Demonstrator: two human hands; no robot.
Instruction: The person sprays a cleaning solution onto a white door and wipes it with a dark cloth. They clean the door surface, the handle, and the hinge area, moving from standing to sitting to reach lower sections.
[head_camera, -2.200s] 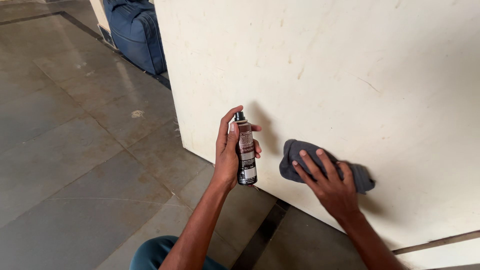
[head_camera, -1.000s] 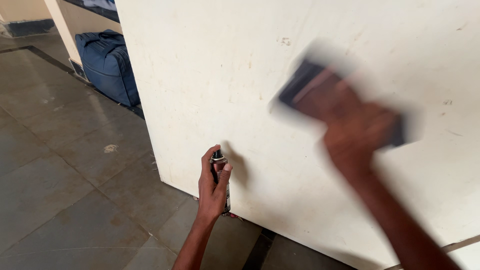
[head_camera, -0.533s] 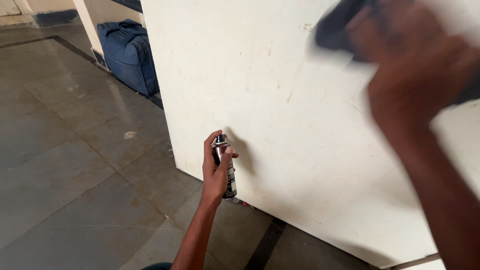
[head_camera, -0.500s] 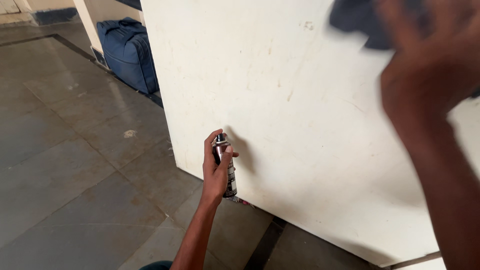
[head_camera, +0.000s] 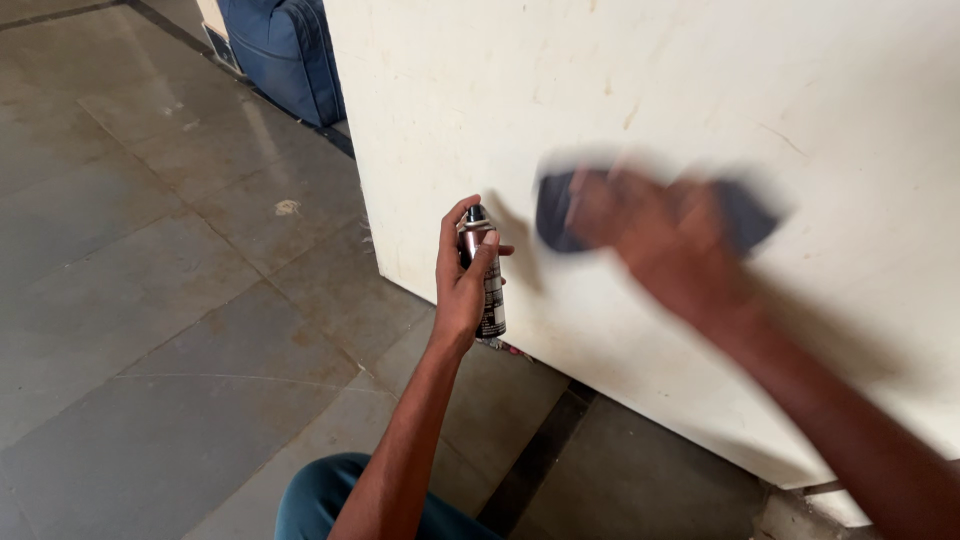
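Observation:
My left hand (head_camera: 462, 280) grips a small dark spray can (head_camera: 491, 290) upright, its black nozzle near the cream wall panel (head_camera: 700, 90), with a fingertip resting near the top of the can. My right hand (head_camera: 665, 245), blurred by motion, presses a dark grey cloth (head_camera: 555, 212) flat against the panel just right of the can. The cloth sticks out on both sides of the hand.
A blue bag (head_camera: 290, 50) stands on the floor at the back left beside the panel's edge. Grey stone floor tiles (head_camera: 150, 300) spread to the left. My knee in teal trousers (head_camera: 320, 500) shows at the bottom. A dark strip runs along the panel's base.
My right hand with the cloth has swept down from the upper right of the panel to its middle, beside the can. My left hand keeps holding the can.

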